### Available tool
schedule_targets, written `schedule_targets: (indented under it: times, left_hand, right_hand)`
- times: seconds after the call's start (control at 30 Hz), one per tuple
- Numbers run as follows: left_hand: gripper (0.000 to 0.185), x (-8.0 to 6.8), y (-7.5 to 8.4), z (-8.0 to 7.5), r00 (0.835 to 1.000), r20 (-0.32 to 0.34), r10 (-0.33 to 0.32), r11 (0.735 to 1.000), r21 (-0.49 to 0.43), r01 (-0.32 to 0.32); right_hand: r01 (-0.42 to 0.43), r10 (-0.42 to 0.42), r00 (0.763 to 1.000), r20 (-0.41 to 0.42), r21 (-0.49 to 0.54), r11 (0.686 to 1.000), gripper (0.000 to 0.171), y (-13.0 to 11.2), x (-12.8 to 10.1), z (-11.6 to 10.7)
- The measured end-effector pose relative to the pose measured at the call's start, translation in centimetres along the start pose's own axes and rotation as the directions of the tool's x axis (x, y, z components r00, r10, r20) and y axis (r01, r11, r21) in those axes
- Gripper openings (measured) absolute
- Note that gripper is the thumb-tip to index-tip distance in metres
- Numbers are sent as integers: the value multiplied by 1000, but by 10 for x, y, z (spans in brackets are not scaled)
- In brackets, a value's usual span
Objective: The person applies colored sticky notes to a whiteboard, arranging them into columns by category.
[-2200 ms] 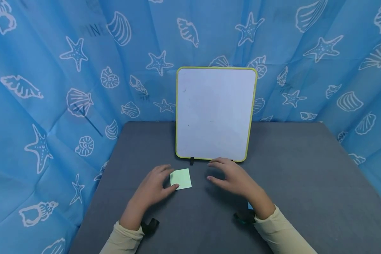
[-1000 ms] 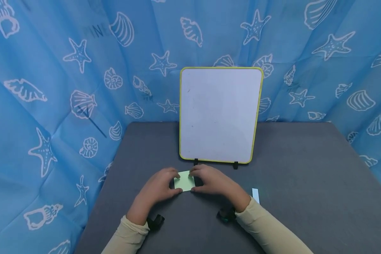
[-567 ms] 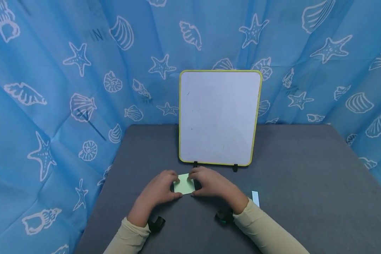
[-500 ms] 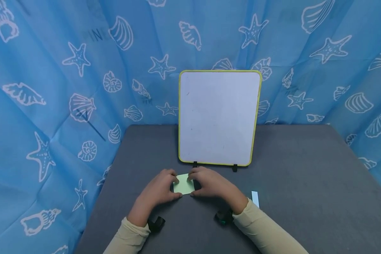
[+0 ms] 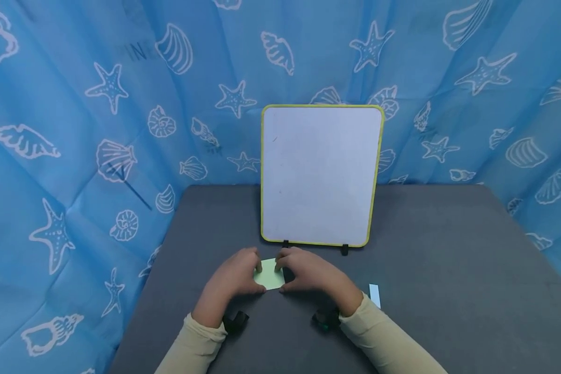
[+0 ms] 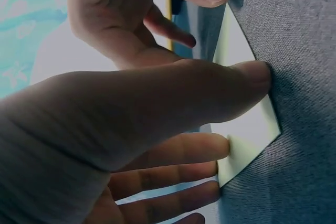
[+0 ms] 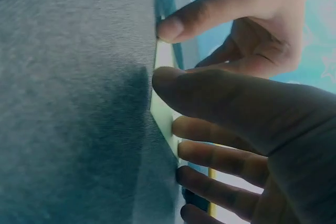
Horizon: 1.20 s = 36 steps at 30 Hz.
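Observation:
A small pale green paper square (image 5: 269, 278) lies on the grey table in front of the whiteboard. My left hand (image 5: 234, 275) holds its left side, thumb at the near edge and index fingertip on its surface. My right hand (image 5: 308, 271) has its right side the same way, thumb at the near edge and index finger on top near the far edge. In the left wrist view, the left thumb (image 6: 252, 74) crosses the edge of the paper while the other fingers spread beyond it. The right wrist view shows both thumbs close together along that edge.
A whiteboard (image 5: 321, 174) with a yellow rim stands upright on black feet behind the hands. A light blue strip (image 5: 375, 295) lies by the right forearm, partly hidden. Blue shell-printed curtain (image 5: 234, 47) hangs around the grey table (image 5: 430, 249).
The right hand came down and left from in front of the board to the paper, and the left hand closed in on its left side. Since then both have barely moved.

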<state>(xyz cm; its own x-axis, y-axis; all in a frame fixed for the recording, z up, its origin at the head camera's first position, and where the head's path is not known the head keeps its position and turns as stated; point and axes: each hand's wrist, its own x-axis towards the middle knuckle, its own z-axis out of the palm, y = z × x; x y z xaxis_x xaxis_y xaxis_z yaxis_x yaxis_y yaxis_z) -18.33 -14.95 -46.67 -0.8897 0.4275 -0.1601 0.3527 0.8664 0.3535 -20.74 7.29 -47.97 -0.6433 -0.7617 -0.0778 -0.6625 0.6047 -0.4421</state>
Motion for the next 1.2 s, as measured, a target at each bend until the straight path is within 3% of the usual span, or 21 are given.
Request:
schedule_targets:
  times: [0.3, 0.77, 1.03, 1.2]
  left_hand:
    - [36, -11, 1, 7, 1000, 0, 26, 1000, -9, -26]
    - [27, -7, -5, 0, 997, 26, 66, 995, -81, -64]
    - [10, -6, -7, -3, 998, 9, 69, 992, -109, -67]
    - [20, -5, -9, -2, 997, -24, 71, 992, -107, -73]
  right_hand:
    - [13, -13, 1000, -20, -4, 1000, 37, -8, 0, 12]
    - [49, -49, 999, -18, 25, 998, 32, -4, -2, 7]
    - [52, -52, 999, -16, 40, 998, 26, -4, 0, 5]
    - [60, -59, 998, -35, 28, 998, 16, -6, 3, 5]
